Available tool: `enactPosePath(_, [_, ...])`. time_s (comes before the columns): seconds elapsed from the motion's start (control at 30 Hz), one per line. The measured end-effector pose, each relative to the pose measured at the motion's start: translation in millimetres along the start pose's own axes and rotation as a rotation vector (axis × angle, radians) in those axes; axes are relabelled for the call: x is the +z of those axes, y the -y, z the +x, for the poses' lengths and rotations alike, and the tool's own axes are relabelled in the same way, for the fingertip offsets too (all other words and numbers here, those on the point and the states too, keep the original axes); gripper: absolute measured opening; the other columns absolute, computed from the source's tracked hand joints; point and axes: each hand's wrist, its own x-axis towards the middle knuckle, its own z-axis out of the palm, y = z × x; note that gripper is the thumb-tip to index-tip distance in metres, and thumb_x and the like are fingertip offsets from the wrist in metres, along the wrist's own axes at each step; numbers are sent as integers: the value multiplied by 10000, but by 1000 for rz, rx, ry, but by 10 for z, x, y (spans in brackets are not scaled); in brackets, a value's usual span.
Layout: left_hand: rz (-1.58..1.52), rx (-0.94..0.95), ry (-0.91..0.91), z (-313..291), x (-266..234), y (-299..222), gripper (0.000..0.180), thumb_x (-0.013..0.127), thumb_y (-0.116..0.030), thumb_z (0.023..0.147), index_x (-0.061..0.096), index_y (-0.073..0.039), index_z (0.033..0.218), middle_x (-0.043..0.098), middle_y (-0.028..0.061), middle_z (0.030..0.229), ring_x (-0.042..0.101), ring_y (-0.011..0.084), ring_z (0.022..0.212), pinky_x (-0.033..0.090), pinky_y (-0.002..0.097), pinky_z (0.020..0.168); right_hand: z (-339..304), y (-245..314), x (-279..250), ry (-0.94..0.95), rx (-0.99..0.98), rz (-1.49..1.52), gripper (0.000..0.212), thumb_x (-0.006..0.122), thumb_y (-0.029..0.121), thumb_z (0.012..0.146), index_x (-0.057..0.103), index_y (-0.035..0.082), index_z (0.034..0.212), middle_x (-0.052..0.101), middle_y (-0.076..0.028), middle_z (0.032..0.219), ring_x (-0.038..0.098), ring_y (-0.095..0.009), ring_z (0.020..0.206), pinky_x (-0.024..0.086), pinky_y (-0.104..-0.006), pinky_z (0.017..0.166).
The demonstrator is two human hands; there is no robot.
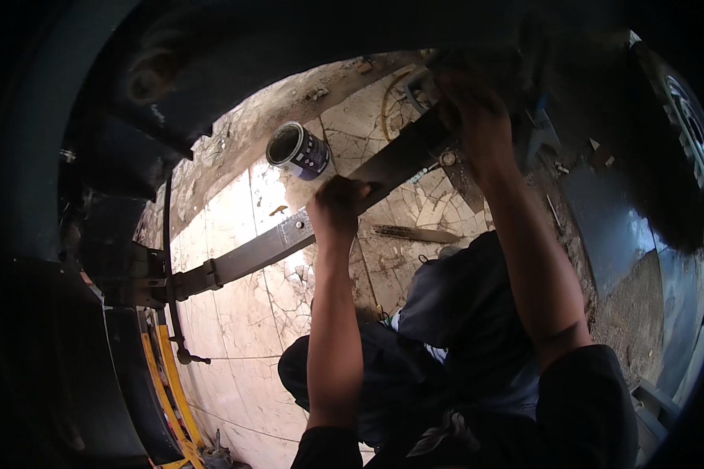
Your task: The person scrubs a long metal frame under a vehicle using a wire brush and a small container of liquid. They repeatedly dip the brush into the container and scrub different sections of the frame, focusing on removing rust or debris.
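A long dark leaf spring (266,247) runs slantwise under a vehicle, from the lower left up to the upper right. My left hand (338,205) is wrapped round it near the middle, with the thumb lying along its upper side. Farther up, my right hand (475,109) is closed over the spring; deep shadow hides most of its fingers. A metal clamp (210,273) goes round the spring toward its left end, and a small bolt head (299,224) shows beside my left hand.
An open paint can (299,151) stands on the cracked tile floor (227,328) beyond the spring. A flat brush-like tool (416,234) lies beneath it. Yellow bars (170,383) stand at the lower left, next to a thin dark rod (172,273). A wheel (687,129) is at the far right.
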Motion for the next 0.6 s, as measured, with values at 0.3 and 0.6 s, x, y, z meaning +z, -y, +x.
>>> enactPosePath(0.3, [312, 383, -25, 181, 27, 105, 173, 830, -130, 786, 795, -113, 954, 769, 63, 886, 736, 262, 806, 586, 369, 730, 24, -36, 58, 170, -70, -170, 267, 635, 232, 1011, 732, 44, 1174, 728, -50, 918, 601, -85, 719, 473, -259, 649])
enactPosePath(0.6, [9, 64, -16, 108, 55, -34, 66, 772, -125, 832, 770, -80, 880, 762, 100, 910, 723, 294, 873, 564, 397, 758, -72, -20, 75, 228, 45, -180, 279, 651, 275, 1003, 742, 66, 1164, 731, -42, 919, 619, -89, 728, 484, -273, 670])
